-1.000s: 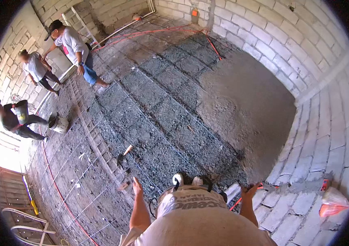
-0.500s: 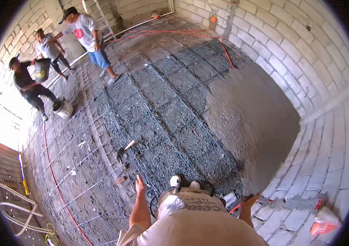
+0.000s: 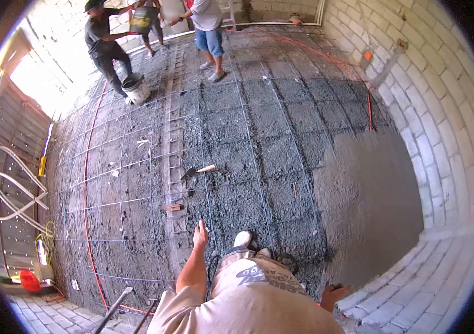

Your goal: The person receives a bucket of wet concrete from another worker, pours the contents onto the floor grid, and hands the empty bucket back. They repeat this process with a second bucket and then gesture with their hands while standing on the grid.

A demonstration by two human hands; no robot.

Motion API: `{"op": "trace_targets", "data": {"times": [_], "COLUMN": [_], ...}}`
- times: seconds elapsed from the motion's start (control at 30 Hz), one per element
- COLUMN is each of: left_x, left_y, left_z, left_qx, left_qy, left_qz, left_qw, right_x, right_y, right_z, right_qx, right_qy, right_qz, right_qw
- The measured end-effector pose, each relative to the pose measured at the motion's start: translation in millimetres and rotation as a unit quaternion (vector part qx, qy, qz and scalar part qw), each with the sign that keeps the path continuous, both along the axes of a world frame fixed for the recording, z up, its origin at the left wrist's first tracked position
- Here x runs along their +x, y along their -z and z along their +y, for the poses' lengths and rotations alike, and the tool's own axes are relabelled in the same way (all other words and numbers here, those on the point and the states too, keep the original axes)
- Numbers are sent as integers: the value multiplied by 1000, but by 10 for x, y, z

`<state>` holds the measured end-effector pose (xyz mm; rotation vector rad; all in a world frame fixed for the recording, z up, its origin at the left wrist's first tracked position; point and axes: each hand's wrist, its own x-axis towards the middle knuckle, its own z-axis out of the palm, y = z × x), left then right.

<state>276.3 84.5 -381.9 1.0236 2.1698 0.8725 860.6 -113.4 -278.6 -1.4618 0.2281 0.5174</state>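
My left hand (image 3: 200,234) is held out ahead of my body above the gravel, fingers stretched out, with nothing visible in it. Low on the right, my right hand (image 3: 334,291) hangs near the edge of the smooth wet concrete (image 3: 379,195); its fingers look spread, and I see nothing held. Beyond my left hand, a tool with a pale wooden handle and dark head (image 3: 198,171) rests on the rebar grid (image 3: 256,150). A small reddish-brown block (image 3: 173,207) lies closer to that hand. My shoes (image 3: 243,239) stand on the dark gravel.
A co-worker in dark clothes (image 3: 103,39) and others handle a dark bucket (image 3: 144,19); another person (image 3: 209,36) stands nearby. A white bucket (image 3: 136,89) sits on the grid. Orange tubing (image 3: 85,183) crosses the floor. Block walls (image 3: 443,106) border the right.
My view has swung left, so the scene sits farther right. The dark bucket is now between the co-workers' outstretched hands. My hands stay empty at my sides.
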Motion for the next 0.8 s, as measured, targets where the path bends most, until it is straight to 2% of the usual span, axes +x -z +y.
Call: {"op": "trace_targets", "data": {"times": [0.1,0.2,0.23,0.27,0.3,0.33,0.37,0.43,0.47,0.5,0.53,0.57,0.6,0.67,0.7,0.77,0.8], "left_x": [39,34,-82,8,2,0,-76,-212,-211,-118,-101,-170,-250,-165,-138,-115,-256], "left_y": [-94,-378,37,-257,-328,-382,-205,192,216,-76,-268,-111,120,-290,-416,-604,-252], "left_z": [-95,-169,-262,-252,-259,-260,-278,-355,-396,-407,-318,-323,-357,-320,-295,-249,-303], "left_qx": [-54,-130,-54,-83,-97,-110,-109,-117,-120,-120,-116,-41,33,-69,-62,-151,-104], "left_qy": [-1,-2,71,50,59,69,65,47,42,59,75,108,140,96,95,65,96], "left_qz": [-6,-11,45,67,66,66,67,35,24,83,144,201,256,180,183,128,168], "left_qw": [999,991,995,993,991,989,990,991,992,988,980,973,956,976,977,978,976], "right_x": [-10,435,667,892,1020,1144,1177,984,905,850,828,816,964,964,871,684,576], "right_y": [-135,474,799,1142,1339,1534,1594,1362,1236,1199,1210,1236,1344,1452,1444,1333,1191], "right_z": [96,-26,-146,-274,-341,-367,-331,-274,-295,-250,-141,-39,-89,9,115,297,367], "right_qx": [29,-17,-34,-50,-63,-54,-45,-17,-7,-111,-152,-193,-177,-148,-104,-55,-62], "right_qy": [-21,-99,-144,-195,-245,-251,-258,-250,-247,-269,-274,-272,-296,-315,-197,-77,-59], "right_qz": [-16,-69,-109,-160,-211,-226,-240,-199,-185,-307,-363,-418,-253,-80,-82,-80,-79], "right_qw": [999,993,983,966,944,940,935,947,951,906,878,845,904,934,972,992,993]}}
